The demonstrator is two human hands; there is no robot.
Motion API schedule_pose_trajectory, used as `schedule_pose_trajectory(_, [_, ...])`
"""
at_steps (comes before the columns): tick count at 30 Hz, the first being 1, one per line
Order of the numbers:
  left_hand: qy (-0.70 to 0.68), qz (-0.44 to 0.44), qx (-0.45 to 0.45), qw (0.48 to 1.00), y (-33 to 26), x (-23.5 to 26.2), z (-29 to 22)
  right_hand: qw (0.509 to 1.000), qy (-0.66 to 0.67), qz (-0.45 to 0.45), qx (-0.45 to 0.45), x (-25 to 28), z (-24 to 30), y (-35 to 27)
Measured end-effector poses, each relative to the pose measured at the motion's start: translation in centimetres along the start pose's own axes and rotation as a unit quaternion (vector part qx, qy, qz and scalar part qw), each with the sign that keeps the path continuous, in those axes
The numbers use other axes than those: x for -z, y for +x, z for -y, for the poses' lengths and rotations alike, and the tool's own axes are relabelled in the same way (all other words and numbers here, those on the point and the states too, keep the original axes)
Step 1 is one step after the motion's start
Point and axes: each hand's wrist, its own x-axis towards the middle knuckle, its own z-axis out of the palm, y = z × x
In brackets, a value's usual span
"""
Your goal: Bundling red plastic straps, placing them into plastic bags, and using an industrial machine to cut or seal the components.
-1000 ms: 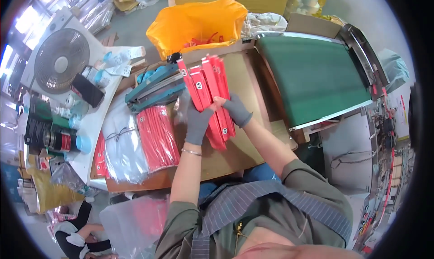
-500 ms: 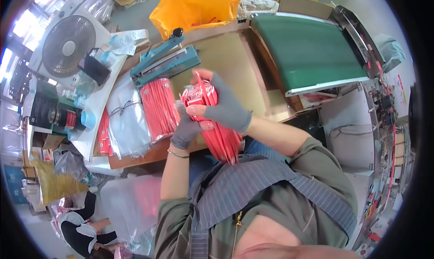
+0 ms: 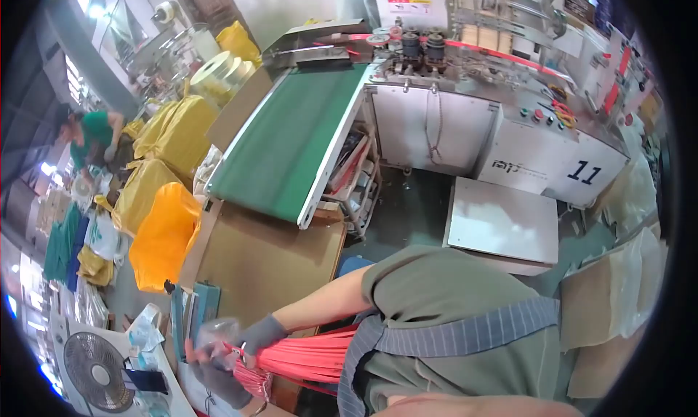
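A thick bundle of flat red plastic pouches (image 3: 309, 357) lies across my front at the lower left, fanned out toward my apron. My right hand (image 3: 263, 335), in a grey fingerless glove, is closed round its far end. Below it, my left hand (image 3: 224, 385) in a matching glove is closed on the same end, its fingers slightly blurred. Clear, shiny plastic (image 3: 218, 333) bulges at the bundle's end beside the fingers. The teal hand-lever sealer (image 3: 206, 304) stands just beyond my hands, partly cut off from sight.
A brown board-topped table (image 3: 265, 261) adjoins a green conveyor belt (image 3: 291, 141). An orange bag (image 3: 166, 235) hangs at the table's far side. A fan (image 3: 98, 371) stands at lower left. A white machine cabinet (image 3: 527, 151) and low white box (image 3: 502, 224) are right. Another person (image 3: 93, 137) is far left.
My view has swung to the right, so hands and bundle now appear at the lower left. The conveyor and machine fill the upper middle. Both hands stay on the pouches.
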Motion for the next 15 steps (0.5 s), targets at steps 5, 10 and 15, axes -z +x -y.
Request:
schedule_pose_trajectory(5, [0.606,-0.003,-0.2,0.77,-2.0,-5.0,2.8,0.961,-0.238,-0.031,0.139,5.8,-2.4,-1.3])
schedule_pose_trajectory(10, [0.365,-0.349,-0.264,0.822,-3.0,-2.8,14.5,0.945,0.258,-0.193,0.057,0.6,1.4,-4.3])
schedule_pose_trajectory(15, [0.347,-0.124,-0.155,0.916,-10.3,-5.5,15.5,0.984,0.102,-0.148,-0.004,3.4,-14.2,-17.1])
